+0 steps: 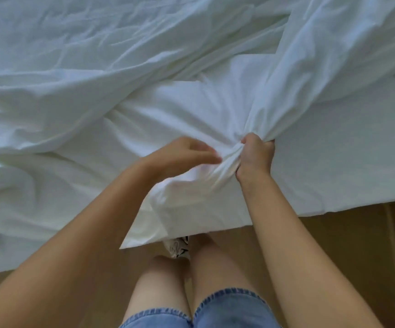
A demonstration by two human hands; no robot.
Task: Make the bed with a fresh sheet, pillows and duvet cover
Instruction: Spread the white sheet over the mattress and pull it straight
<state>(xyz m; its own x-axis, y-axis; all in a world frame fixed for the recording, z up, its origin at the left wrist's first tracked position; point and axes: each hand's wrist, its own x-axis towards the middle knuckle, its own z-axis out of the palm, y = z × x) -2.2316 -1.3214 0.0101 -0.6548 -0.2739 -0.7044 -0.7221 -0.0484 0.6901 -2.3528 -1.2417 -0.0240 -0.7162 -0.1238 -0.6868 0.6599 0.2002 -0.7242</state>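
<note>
Two hands are at work, and there is one big white cloth [97, 67]; whether it is the sheet or the duvet cover I cannot tell. It lies crumpled across the bed from the far left to the far right in long soft folds, plain, with no pattern. Under it a second, flatter white layer [347, 166] covers the mattress on the right and hangs over the near edge.

The right hand [255, 157] has its fingers curled tight round a bunched handful of the cloth, near the bed's near edge, and folds fan out from that fist toward the far right. The left hand [182, 155] is just beside it, fingers reaching out fairly straight with the blurred tips against the gathered folds, not closed on them.

One pointed corner [144, 233] of white fabric hangs down over the wooden floor [345, 245]. Below it are two bare legs, one pale shoe [178, 248] and one pair of denim shorts [227, 308].
</note>
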